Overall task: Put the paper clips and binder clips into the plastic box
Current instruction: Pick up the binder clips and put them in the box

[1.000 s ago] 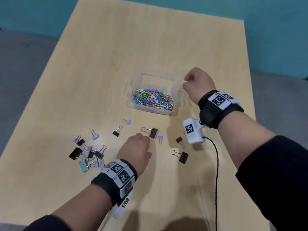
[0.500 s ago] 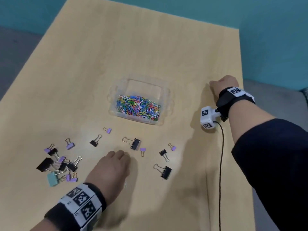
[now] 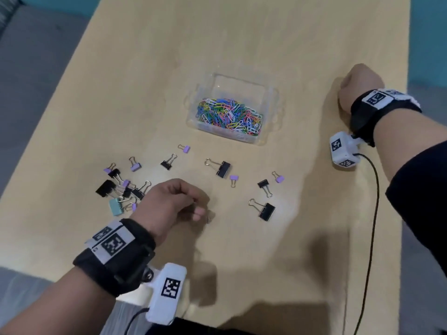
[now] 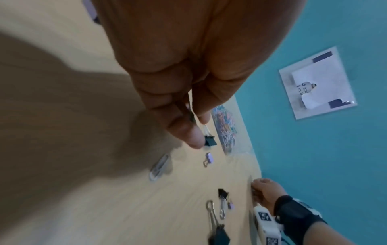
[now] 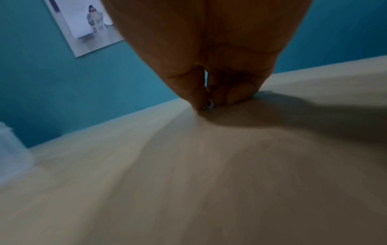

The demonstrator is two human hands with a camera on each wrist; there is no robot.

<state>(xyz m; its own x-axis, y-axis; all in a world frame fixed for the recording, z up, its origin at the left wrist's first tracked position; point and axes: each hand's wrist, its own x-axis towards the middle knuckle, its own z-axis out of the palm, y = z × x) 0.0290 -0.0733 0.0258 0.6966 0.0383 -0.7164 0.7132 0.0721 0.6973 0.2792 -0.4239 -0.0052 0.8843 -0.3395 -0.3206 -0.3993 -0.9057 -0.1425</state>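
Paper clips [image 3: 229, 116] in many colours fill the near half of a clear plastic box [image 3: 272, 93] that sits at the centre of a light wood table [image 3: 169, 56]. Binder clips lie loose on the table at 6 and 7 o'clock from the box, apart from it. A tangled cluster of black, purple and mint binder clips [image 3: 121, 189] sits at 8 o'clock from the box. A large black binder clip [image 3: 222, 168] lies just below the box, another black binder clip [image 3: 266, 211] lies at 5 o'clock from it, and small purple and black ones are scattered between.

The left hand [image 3: 169, 204] hovers low over the table beside the cluster, fingers curled; its grip seems to pinch something small and dark between thumb and fingertips [image 4: 186, 131], too blurred to name. A white paper clip [image 4: 159, 167] lies on the table just beyond those fingertips.

The right hand [image 3: 358, 88] rests on the table at 3 o'clock from the box, well apart from it. Its grip is pressed together against the wood, thumb and fingertips [image 5: 238, 94] pinching a small pale paper clip [image 5: 210, 104].
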